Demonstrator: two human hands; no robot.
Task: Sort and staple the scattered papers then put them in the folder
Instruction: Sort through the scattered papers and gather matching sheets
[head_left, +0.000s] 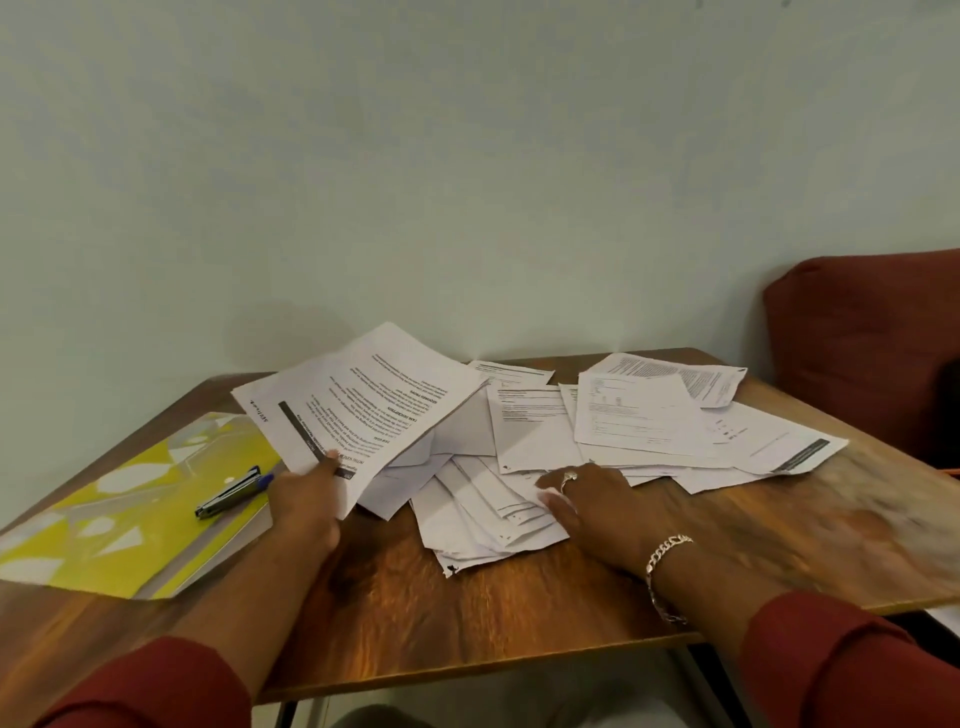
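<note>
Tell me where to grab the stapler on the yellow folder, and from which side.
Pinch the stapler across its narrow sides near the middle, coming from above. It lies flat and slantwise on the folder, long and slim, so the sides are free. The left hand is nearest but holds papers.

Dark red long sleeves (852, 670) on both arms; silver chain bracelet (666, 571) at right wrist; silver ring (568, 479) on right hand (597, 506).
</note>
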